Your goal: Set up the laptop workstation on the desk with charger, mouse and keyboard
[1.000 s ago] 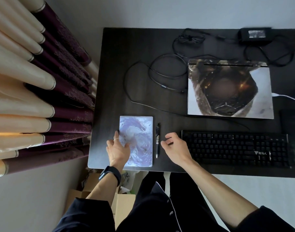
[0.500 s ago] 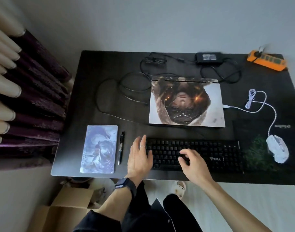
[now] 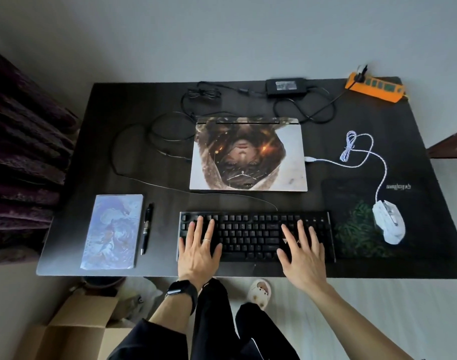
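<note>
A closed laptop (image 3: 248, 157) with a printed lid lies at the middle of the dark desk (image 3: 134, 105). In front of it sits a black keyboard (image 3: 250, 233). My left hand (image 3: 199, 249) rests flat on the keyboard's left end, fingers spread. My right hand (image 3: 301, 252) lies flat on its right part, fingers spread too. A white mouse (image 3: 389, 220) sits on a dark mouse pad (image 3: 360, 203) at the right, its white cable (image 3: 357, 157) running to the laptop's right side. The black charger brick (image 3: 286, 85) lies behind the laptop with its cables looped around.
A notebook (image 3: 112, 231) and a black pen (image 3: 146, 227) lie at the front left. An orange power strip (image 3: 375, 89) sits at the back right corner. Curtains (image 3: 19, 157) hang at the left. A cardboard box (image 3: 74, 326) stands on the floor under the desk's left front.
My hands left the notebook and pen and moved right onto the keyboard, then spread flat on it. The view swung right, bringing the mouse and power strip into sight.
</note>
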